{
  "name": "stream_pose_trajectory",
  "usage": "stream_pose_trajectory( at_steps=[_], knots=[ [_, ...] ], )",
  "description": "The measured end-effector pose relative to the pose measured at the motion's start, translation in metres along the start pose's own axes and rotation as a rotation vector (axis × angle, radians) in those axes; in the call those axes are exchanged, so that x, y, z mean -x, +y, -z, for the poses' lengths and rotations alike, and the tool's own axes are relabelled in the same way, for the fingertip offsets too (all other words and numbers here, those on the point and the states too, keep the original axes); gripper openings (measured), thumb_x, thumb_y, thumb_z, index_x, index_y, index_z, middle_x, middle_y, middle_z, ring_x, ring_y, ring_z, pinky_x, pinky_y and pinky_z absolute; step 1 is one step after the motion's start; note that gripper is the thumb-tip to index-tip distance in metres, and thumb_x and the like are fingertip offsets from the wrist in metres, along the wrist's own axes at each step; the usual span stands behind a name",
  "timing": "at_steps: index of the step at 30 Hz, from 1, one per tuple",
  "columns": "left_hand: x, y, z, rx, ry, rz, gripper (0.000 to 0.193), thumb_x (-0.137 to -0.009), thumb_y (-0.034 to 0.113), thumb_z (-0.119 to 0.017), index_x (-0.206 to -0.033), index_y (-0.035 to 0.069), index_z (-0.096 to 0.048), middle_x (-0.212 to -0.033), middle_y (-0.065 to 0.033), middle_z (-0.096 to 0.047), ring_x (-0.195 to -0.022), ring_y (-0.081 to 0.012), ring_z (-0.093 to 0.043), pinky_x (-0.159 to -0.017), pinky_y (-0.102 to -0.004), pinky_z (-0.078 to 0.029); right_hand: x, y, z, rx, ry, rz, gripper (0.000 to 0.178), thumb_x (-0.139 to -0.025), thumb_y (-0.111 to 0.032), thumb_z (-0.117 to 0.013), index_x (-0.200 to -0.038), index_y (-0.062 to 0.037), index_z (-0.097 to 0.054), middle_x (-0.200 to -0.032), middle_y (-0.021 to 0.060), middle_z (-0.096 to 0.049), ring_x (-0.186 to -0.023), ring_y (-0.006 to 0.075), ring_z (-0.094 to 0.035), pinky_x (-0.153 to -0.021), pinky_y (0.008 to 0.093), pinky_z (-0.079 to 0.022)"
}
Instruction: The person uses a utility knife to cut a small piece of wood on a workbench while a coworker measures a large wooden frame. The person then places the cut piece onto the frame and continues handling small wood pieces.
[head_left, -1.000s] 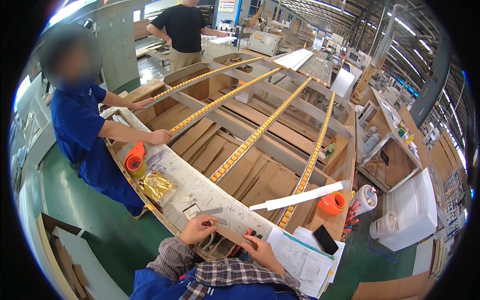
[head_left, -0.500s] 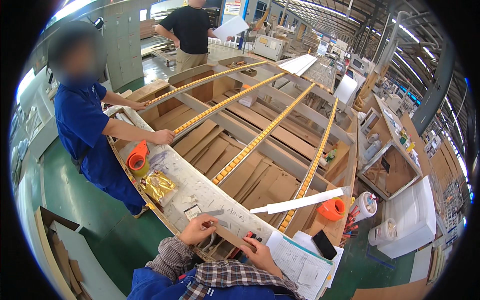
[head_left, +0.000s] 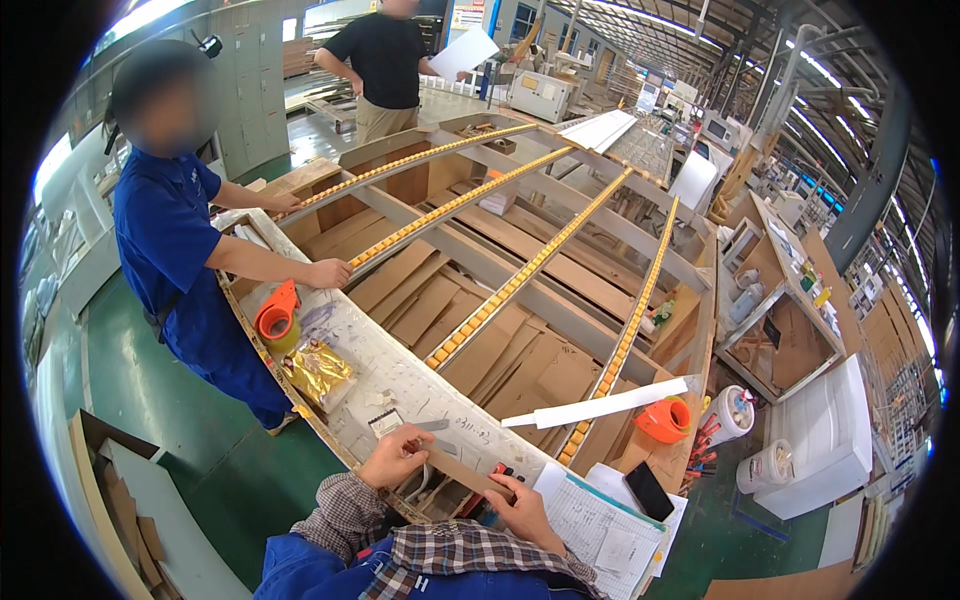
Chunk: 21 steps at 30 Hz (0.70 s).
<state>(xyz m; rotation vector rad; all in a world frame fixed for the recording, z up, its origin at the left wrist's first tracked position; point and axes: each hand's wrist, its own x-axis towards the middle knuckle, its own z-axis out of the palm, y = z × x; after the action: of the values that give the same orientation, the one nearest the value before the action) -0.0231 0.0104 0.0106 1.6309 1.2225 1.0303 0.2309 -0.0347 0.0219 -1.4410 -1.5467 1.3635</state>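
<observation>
A narrow flat brown strip (head_left: 462, 473), perhaps cardboard or thin wood, stretches between my hands above the near edge of the bench. My left hand (head_left: 393, 458) pinches its left end between thumb and fingers. At the other end my right hand (head_left: 524, 513) grips the strip, thumb and fingers closed on it. Just beyond my left hand lie a grey metal blade-like piece (head_left: 432, 425) and a small white label (head_left: 385, 423). Papers with a handwritten table (head_left: 590, 525) lie to the right of my right hand, with a black phone (head_left: 648, 490) on them.
Yellow roller tracks (head_left: 530, 265) run across the wooden frame bench. An orange tape dispenser (head_left: 277, 312) and a gold foil bag (head_left: 318, 373) lie at left; another orange dispenser (head_left: 663, 420) and a white strip (head_left: 610, 402) at right. A co-worker (head_left: 170, 240) touches the frame; another person (head_left: 375, 70) stands behind.
My hands and the brown strip stay almost where they were. The co-worker at the left has shifted slightly to the right.
</observation>
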Motion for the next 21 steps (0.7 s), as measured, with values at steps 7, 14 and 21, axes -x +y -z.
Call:
stream_pose_trajectory(
  at_steps=[7,14,21],
  knots=[
    [0.000,0.001,0.001,-0.024,-0.043,0.013,0.027,-0.074,0.004,-0.061,-0.101,0.003,-0.059,-0.090,-0.0068,-0.052,-0.076,-0.0155,-0.053,-0.068,-0.0274,-0.046,-0.002,0.009,-0.001,0.053,0.028,0.064,0.039,-0.083,-0.020,-0.064,-0.115,0.0002,-0.056,-0.093,0.0108,-0.064,-0.077,0.0137,-0.059,-0.069,0.0252,-0.047],
    [0.000,0.004,0.001,-0.020,-0.065,0.005,0.035,-0.073,0.007,-0.060,-0.107,0.003,-0.057,-0.098,-0.0095,-0.053,-0.078,-0.0181,-0.053,-0.069,-0.0278,-0.047,-0.002,0.006,0.000,0.091,0.001,0.027,0.045,-0.081,-0.032,-0.064,-0.112,-0.0006,-0.057,-0.103,0.0174,-0.062,-0.091,0.0242,-0.061,-0.078,0.0303,-0.047],
    [0.000,0.000,0.001,-0.004,-0.079,0.055,0.040,-0.078,0.010,-0.060,-0.117,0.003,-0.053,-0.099,-0.0088,-0.055,-0.081,-0.0157,-0.054,-0.072,-0.0277,-0.047,0.000,-0.002,0.002,0.187,-0.033,0.045,0.051,-0.081,-0.039,-0.061,-0.114,-0.0003,-0.055,-0.105,0.0181,-0.061,-0.096,0.0275,-0.060,-0.080,0.0324,-0.046]
  ],
)
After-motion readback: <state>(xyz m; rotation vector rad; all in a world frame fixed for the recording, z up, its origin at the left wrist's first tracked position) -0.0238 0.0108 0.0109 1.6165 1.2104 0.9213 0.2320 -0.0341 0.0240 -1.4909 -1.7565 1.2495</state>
